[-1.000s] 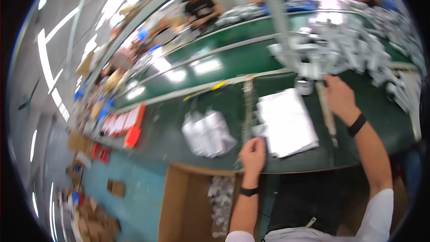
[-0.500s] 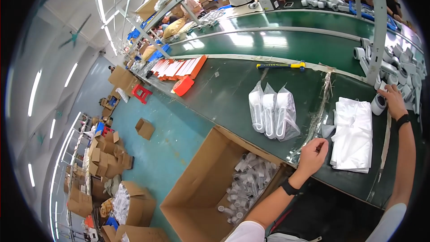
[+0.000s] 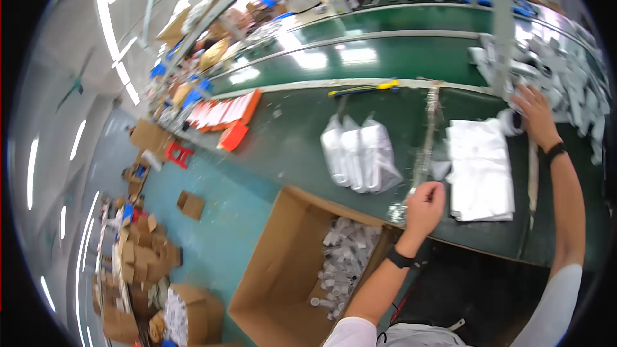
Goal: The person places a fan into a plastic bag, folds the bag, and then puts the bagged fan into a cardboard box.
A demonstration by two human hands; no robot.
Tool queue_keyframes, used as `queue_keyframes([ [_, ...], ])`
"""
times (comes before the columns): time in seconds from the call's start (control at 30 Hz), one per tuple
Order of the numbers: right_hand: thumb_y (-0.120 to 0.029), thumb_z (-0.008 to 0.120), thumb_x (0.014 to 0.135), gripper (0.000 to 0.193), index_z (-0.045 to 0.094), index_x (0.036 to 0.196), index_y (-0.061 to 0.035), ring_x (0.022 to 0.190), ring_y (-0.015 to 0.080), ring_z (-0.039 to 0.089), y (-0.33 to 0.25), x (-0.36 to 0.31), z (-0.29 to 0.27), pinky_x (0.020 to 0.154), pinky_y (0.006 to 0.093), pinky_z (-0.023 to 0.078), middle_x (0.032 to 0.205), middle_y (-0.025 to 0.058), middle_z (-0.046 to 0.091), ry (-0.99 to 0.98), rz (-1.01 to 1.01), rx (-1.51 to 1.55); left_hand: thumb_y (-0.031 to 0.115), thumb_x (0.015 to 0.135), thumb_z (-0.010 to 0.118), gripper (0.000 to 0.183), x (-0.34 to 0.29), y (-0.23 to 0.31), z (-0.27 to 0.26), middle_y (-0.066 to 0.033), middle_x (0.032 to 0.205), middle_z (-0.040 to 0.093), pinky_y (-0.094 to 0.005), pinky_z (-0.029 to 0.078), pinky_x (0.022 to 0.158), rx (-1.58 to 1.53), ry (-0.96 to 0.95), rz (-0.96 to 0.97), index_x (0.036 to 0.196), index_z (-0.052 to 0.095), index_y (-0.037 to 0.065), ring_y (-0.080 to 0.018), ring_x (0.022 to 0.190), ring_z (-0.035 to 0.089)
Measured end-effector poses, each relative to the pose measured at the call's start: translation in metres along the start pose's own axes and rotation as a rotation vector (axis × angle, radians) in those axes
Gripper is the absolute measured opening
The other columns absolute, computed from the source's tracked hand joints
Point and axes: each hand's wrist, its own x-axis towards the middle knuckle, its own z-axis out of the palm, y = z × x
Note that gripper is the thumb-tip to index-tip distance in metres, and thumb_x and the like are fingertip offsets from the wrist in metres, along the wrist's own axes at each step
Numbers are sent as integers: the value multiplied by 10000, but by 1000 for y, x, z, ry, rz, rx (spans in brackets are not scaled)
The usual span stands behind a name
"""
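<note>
My right hand (image 3: 537,115) is at the near edge of a pile of grey-white plastic parts (image 3: 562,80) on the right. Its fingers reach out over the pieces, slightly blurred, beside a round-ended white part (image 3: 511,122). My left hand (image 3: 426,204) is closed above the table's front edge, fingers curled in; whether anything is inside is hidden. Right of it lies a flat stack of white plastic bags (image 3: 480,170), with a small grey piece (image 3: 440,168) at its left side. Further left lie several white handled parts in clear bags (image 3: 360,154).
An open cardboard box (image 3: 267,263) holding bagged parts (image 3: 347,263) stands below the table's front edge. A yellow-blue hammer (image 3: 364,88) lies by the back rail. Orange tape (image 3: 232,135) and an orange tray (image 3: 225,112) sit left. A metal post (image 3: 502,26) rises near my right hand.
The view has shifted, so the table's things sit further left in the picture. My right hand remains by the parts pile, its fingers further over it. My left hand stays closed beside the bag stack.
</note>
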Motion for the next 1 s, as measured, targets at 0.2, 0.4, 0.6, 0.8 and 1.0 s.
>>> queue_keyframes([
  [0.2,-94,734,662,612,511,1231,-70,1304,352,419,-39,-17,-66,1095,498,283,1311,114,543,196,54,135,168,931,622,179,1,-20,-10,15,716,596,-204,427,497,-46,-17,-3,931,656,-8,-33,580,513],
  [0.4,-158,696,836,367,555,1146,-19,849,93,547,-99,-99,-108,734,266,466,954,39,603,270,568,1111,139,921,628,147,-1,-15,-8,-3,692,593,-201,467,501,-147,-45,-101,936,640,-7,-56,569,537],
  [0.6,-169,564,931,314,541,1203,-14,612,128,574,-129,-178,-120,491,266,459,824,34,566,114,1166,1999,78,856,681,142,-12,21,-2,-40,869,638,-237,455,624,70,-20,228,970,645,3,-112,706,571],
  [0.8,-174,571,936,436,436,1313,-2,656,166,618,-144,-201,-116,513,306,541,927,76,573,187,1031,1975,152,757,751,252,-5,58,23,-113,939,640,-384,442,785,549,-218,523,969,673,39,-293,897,558],
  [1.0,-66,654,864,570,396,1368,1,650,182,628,-150,-212,-103,493,317,549,1017,99,587,225,999,1970,136,759,742,174,0,56,32,-93,884,637,-404,434,771,693,-287,554,903,692,53,-301,867,548],
])
